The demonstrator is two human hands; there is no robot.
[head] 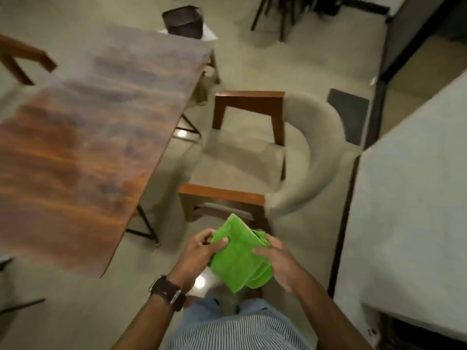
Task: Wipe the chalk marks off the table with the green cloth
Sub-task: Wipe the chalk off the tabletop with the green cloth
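Observation:
The green cloth (238,258) is bunched and partly folded, held in front of my body above the floor. My left hand (198,253) grips its left edge, and my right hand (279,262) grips its right side. The wooden table (83,147) stretches away on the left, apart from the cloth. Its top is blurred, with pale greyish smears across the brown wood; no distinct chalk lines can be made out. A dark watch sits on my left wrist.
A beige armchair (303,152) with wooden arms stands just ahead, right of the table. A grey-white counter (414,193) runs along the right. A dark bin (184,21) sits beyond the table's far end. Another chair's wooden frame (22,56) shows at far left.

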